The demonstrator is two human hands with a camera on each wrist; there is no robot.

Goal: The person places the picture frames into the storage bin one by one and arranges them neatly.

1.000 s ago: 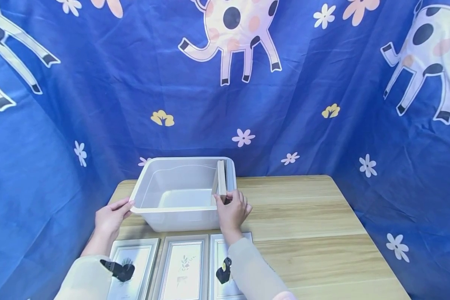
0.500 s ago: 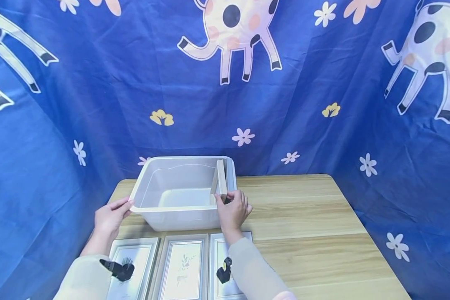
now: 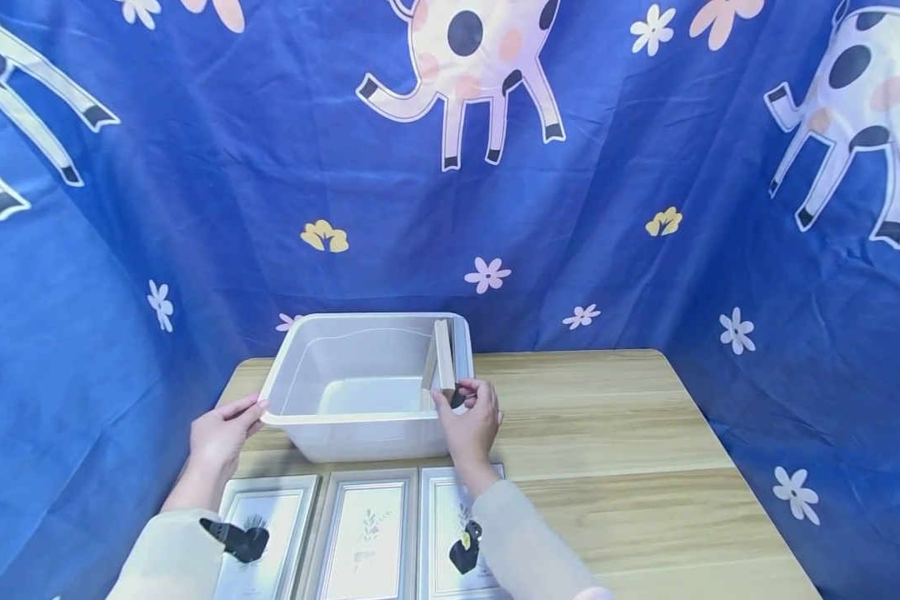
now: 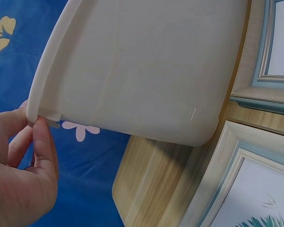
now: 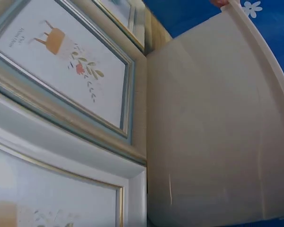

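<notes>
A pale plastic bin (image 3: 367, 429) stands at the table's back left. My left hand (image 3: 217, 437) pinches its front left rim corner between thumb and fingers; the left wrist view shows this hand (image 4: 31, 165) at the rim. Inside the bin, a picture frame (image 3: 442, 354) with a beige edge stands upright. A second slab, grey-blue (image 3: 462, 350), stands beside it along the right wall. My right hand (image 3: 472, 421) reaches over the front right corner and holds the beige frame's near end, thumb left and curled fingers right. The right wrist view does not show this hand.
Three picture frames lie flat in front of the bin: a left one (image 3: 258, 492), a middle one (image 3: 363, 533) and a right one (image 3: 457, 500), partly under my sleeve. The wooden table (image 3: 615, 433) extends right. A blue printed curtain (image 3: 570, 250) encloses the back and sides.
The beige frame's near end has shifted slightly right inside the bin. My right wrist and forearm have moved a little to the right. The left hand stays at the rim.
</notes>
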